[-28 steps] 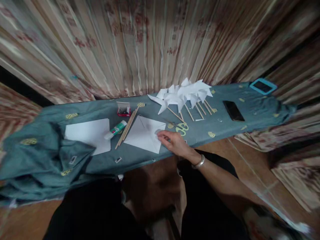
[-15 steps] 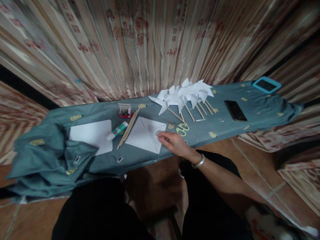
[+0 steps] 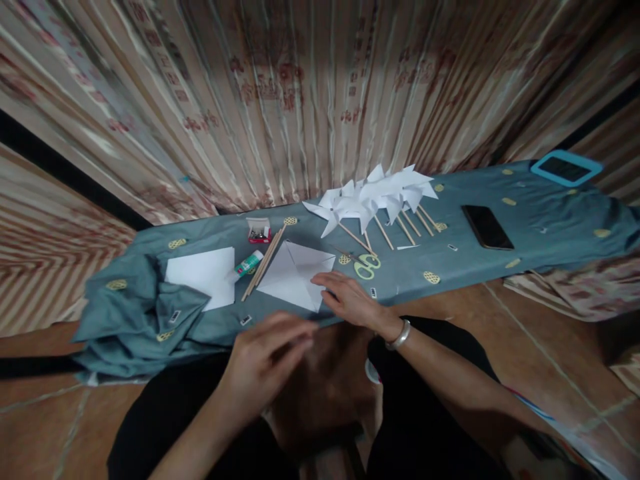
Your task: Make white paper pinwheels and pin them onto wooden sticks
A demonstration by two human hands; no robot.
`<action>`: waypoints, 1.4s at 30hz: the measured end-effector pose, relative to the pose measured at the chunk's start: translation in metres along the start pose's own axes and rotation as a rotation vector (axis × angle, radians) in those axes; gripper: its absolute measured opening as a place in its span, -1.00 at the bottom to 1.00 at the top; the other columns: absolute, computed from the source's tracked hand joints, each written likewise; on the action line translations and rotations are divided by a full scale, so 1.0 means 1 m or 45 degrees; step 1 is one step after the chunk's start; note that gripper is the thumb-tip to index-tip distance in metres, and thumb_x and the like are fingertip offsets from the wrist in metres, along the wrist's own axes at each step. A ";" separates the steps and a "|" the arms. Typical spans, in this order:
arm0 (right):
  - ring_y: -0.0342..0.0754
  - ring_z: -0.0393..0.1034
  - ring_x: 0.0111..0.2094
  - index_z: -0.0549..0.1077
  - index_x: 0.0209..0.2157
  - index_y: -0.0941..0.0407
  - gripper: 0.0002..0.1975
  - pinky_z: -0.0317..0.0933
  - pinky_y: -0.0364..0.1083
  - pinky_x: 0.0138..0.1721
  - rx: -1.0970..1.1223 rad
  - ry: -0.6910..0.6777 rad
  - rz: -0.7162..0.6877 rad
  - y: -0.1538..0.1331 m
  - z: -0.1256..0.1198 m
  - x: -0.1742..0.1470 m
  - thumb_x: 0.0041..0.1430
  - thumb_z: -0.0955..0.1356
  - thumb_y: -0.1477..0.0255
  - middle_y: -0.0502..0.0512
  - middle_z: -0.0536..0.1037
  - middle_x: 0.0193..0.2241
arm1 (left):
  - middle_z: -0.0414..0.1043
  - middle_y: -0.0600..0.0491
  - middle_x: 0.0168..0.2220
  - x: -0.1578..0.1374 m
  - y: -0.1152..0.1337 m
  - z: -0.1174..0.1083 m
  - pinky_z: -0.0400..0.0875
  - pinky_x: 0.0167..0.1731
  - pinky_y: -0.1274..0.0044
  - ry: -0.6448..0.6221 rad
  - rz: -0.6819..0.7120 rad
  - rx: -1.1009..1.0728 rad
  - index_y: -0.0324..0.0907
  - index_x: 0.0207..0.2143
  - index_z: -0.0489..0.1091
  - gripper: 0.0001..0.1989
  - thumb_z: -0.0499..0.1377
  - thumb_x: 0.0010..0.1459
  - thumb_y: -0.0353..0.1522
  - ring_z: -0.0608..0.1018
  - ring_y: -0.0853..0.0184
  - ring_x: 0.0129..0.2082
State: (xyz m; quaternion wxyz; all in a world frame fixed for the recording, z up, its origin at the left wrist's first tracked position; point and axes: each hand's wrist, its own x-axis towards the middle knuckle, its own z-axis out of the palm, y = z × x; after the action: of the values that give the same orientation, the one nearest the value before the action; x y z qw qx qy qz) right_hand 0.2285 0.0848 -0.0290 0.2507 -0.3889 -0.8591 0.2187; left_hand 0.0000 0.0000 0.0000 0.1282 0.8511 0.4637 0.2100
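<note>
A square of white paper (image 3: 295,270) with diagonal lines across it lies near the front edge of the cloth-covered table. On its right corner rests my right hand (image 3: 353,300), fingers stretched out over the sheet and a silver bangle at the wrist. My left hand (image 3: 267,363), slightly blurred, hovers in front of the table edge, thumb and fingers apart and nothing visible between them. Just left of the square lie thin wooden sticks (image 3: 265,260) and a green and white glue stick (image 3: 249,264). Green-handled scissors (image 3: 367,267) are beyond my right hand.
Several white paper pinwheels (image 3: 370,197) on sticks lie along the back. More white paper (image 3: 205,273) sits at the left, partly under bunched cloth (image 3: 135,313). A small red box (image 3: 259,231) holds metal bits. A phone (image 3: 486,227) and a blue-framed device (image 3: 565,168) are right.
My left hand has come into view from below, up to the table's front edge. The fingers of my right hand have straightened from a pinch at the paper's right corner.
</note>
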 end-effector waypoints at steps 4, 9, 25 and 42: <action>0.05 0.33 0.08 0.37 0.07 0.22 -0.58 0.22 0.08 0.16 -0.010 -0.032 -0.031 0.001 0.001 -0.005 0.17 0.21 0.60 0.25 0.49 0.03 | 0.39 -0.07 0.00 0.016 -0.010 0.009 0.41 -0.03 0.25 0.011 -0.042 -0.002 -0.11 0.01 0.38 -0.54 0.31 0.02 -0.31 0.44 0.13 -0.02; 0.08 0.25 0.14 0.29 0.14 0.21 -0.44 0.17 0.14 0.20 0.003 -0.073 -0.039 0.000 0.001 -0.010 0.05 0.26 0.61 0.26 0.42 0.10 | 0.40 -0.14 -0.03 0.043 -0.037 0.024 0.38 0.01 0.26 -0.002 -0.075 -0.049 -0.25 0.00 0.38 -0.50 0.33 -0.04 -0.41 0.43 0.11 -0.02; 0.10 0.32 0.06 0.38 0.04 0.12 -0.60 0.25 0.16 0.09 0.088 0.041 0.017 -0.007 0.003 -0.003 0.15 0.38 0.40 0.24 0.49 -0.02 | 0.51 -0.08 -0.17 0.044 -0.046 0.030 0.46 -0.15 0.35 0.177 0.145 0.083 -0.24 -0.15 0.44 -0.81 0.08 0.28 -0.37 0.49 0.24 -0.15; -0.03 0.45 -0.17 0.50 -0.37 0.06 -0.95 0.29 -0.01 -0.06 0.368 0.256 0.248 -0.008 0.023 0.025 0.16 0.38 0.49 0.06 0.59 -0.27 | 0.49 -0.03 -0.27 0.044 -0.045 0.034 0.47 -0.21 0.46 0.254 -0.098 -0.207 -0.25 -0.05 0.37 -0.77 0.10 0.27 -0.36 0.53 0.30 -0.25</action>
State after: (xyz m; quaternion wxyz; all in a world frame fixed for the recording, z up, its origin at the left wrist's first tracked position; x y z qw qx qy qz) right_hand 0.1956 0.0953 -0.0357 0.3662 -0.4501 -0.7476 0.3231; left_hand 0.0036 0.0604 -0.0379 0.1582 0.7944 0.4878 0.3254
